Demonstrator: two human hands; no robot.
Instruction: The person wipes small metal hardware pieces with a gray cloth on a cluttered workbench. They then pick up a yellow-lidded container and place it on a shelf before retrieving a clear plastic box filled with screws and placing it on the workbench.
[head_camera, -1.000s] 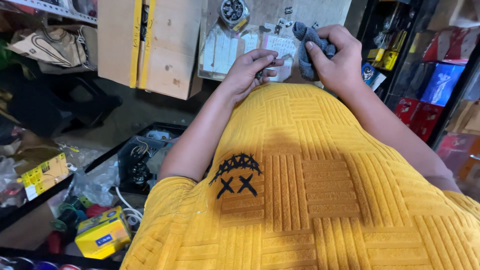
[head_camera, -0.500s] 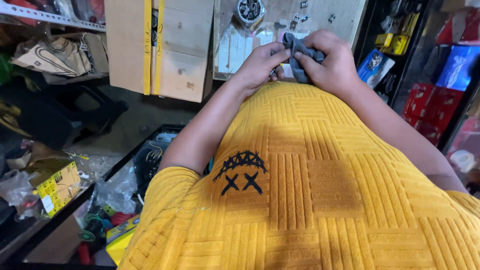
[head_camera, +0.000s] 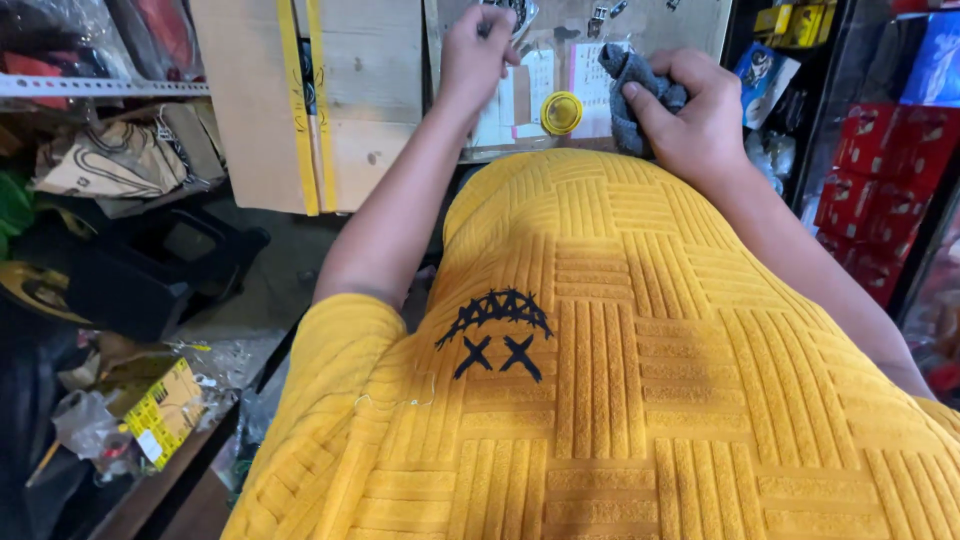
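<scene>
Nearest the camera, my yellow textured shirt is filling the lower frame, with a black stitched design on it. To my left, low down, a yellow carton is lying among crumpled plastic and other clutter, with a dark stool standing beyond it.

Farther out, my two forearms are extending forward. My right hand is curling closed around a grey cloth, the thumb pressing across it and a fold of the cloth sticking up above the fingers. My left hand is reaching up toward a round metal part at the top edge of the frame, fingers bent inward; I cannot tell whether it is gripping that part or only touching it.

Between the two hands, a round yellow cap is resting on the cardboard-covered bench, beside small white packets. Left of the bench, a wooden panel with yellow tape strips is leaning upright.

Farthest right, red boxes are stacking on a dark shelf, with a blue package just beside my right hand.
</scene>
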